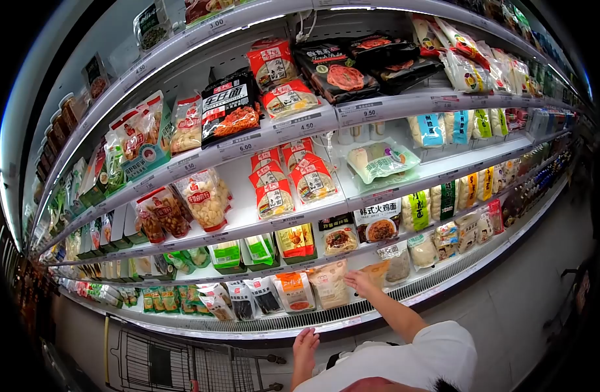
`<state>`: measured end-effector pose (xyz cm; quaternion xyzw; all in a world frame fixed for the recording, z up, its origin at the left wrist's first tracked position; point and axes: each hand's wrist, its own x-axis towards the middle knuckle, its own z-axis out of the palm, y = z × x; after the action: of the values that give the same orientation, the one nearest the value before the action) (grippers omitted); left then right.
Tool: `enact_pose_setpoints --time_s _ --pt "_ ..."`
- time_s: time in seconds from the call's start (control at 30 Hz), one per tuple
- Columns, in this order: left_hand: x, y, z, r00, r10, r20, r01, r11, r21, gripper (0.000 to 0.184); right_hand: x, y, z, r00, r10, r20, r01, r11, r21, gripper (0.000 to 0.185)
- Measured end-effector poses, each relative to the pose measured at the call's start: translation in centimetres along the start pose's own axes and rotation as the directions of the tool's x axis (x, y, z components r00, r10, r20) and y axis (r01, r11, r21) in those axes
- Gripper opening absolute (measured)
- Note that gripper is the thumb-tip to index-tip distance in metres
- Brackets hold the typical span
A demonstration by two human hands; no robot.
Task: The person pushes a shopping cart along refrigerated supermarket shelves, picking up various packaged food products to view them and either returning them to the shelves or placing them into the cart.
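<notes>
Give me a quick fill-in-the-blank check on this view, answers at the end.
1. The hand nearest the beige bag is the person's ____ one.
2. In the picture, the shopping cart stands to the ____ of the left hand.
3. The black packs sit on a ____ shelf than the beige bag.
4. The shirt is ____.

Missing words: right; left; higher; white.

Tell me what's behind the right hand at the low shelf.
Behind the right hand, parts of a pale packet and an orange packet show. The hand hides where they'd meet, and anything farther back is covered.
</notes>
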<state>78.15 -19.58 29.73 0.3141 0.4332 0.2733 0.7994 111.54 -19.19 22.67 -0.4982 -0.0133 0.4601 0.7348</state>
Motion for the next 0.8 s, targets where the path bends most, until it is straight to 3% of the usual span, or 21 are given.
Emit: enact_pose_setpoints --time_s 0.07,0.17,0.2,0.23,0.27,0.3,0.33,0.5,0.53,0.6,0.63,0.7,0.73,0.77,0.8 --pt "-0.2 0.2 0.6 1.0 -0.01 0.016 0.01 1.0 0.005 0.042 -0.9 5.5 -4.5 0.997 0.077 -0.026 -0.079 0.995 -0.063 0.019" --pt "-0.2 0.1 0.8 0.999 -0.027 0.034 0.026 1.0 0.011 0.039 -6.5 11.3 -9.6 0.955 0.212 -0.205 -0.274 0.895 -0.351 0.009" --pt "-0.2 0.0 0.9 0.998 -0.037 0.041 0.037 0.999 0.018 0.039 -7.5 13.7 -12.9 0.93 0.324 -0.176 -0.369 0.802 -0.47 0.008" --pt "-0.3 0.0 1.1 0.998 -0.038 0.048 0.038 0.999 0.02 0.039 -7.1 17.5 -18.3 0.897 0.438 -0.066 -0.349 0.608 -0.713 0.013" --pt "-0.6 0.1 1.3 0.997 -0.043 0.058 0.041 0.999 0.023 0.038 -8.8 18.9 -23.1 0.885 0.238 0.401 0.334 0.276 -0.901 0.013" --pt "-0.7 0.2 1.4 0.997 -0.045 0.067 0.043 0.999 0.027 0.037 -10.0 19.6 -26.5 0.557 0.268 0.786 0.83 -0.197 -0.522 0.013" --pt "-0.7 0.1 1.2 0.995 -0.052 0.089 0.049 0.998 0.034 0.042 -10.5 19.8 -28.4 0.558 0.263 0.787 0.829 -0.197 -0.523 0.013" --pt "-1.0 -0.2 1.6 0.992 -0.09 0.085 0.083 0.993 0.082 0.041 -11.4 20.0 -33.9 0.878 0.339 0.338 0.464 -0.432 -0.773 0.012" --pt "-1.0 -0.5 1.6 0.991 -0.1 0.09 0.091 0.992 0.09 0.041 -11.4 19.9 -34.6 0.881 0.335 0.333 0.459 -0.434 -0.775 0.012" --pt "-1.1 -1.0 1.6 0.988 -0.112 0.105 0.101 0.99 0.101 0.041 -11.3 19.8 -35.7 0.968 0.203 0.146 0.204 -0.303 -0.931 0.011" --pt "-1.1 -1.0 1.8 0.986 -0.12 0.116 0.107 0.988 0.111 0.041 -12.2 18.4 -34.8 0.97 0.196 0.142 0.198 -0.305 -0.932 0.011" --pt "-1.1 -1.1 2.2 0.982 -0.129 0.135 0.113 0.986 0.124 0.04 -15.2 14.3 -30.3 0.85 0.243 0.467 0.508 -0.615 -0.603 0.016" --pt "-1.1 -1.2 2.4 0.98 -0.138 0.145 0.118 0.984 0.136 0.04 -15.6 14.1 -28.6 0.853 0.237 0.465 0.501 -0.618 -0.605 0.016" --pt "-0.9 -1.3 2.6 0.979 -0.138 0.153 0.117 0.984 0.136 0.04 -15.8 13.9 -27.0 0.958 0.209 0.195 0.26 -0.356 -0.897 0.019" --pt "-0.8 -1.5 2.7 0.977 -0.139 0.164 0.118 0.984 0.136 0.04 -15.6 14.1 -26.0 0.959 0.268 -0.087 -0.075 -0.056 -0.996 0.022"
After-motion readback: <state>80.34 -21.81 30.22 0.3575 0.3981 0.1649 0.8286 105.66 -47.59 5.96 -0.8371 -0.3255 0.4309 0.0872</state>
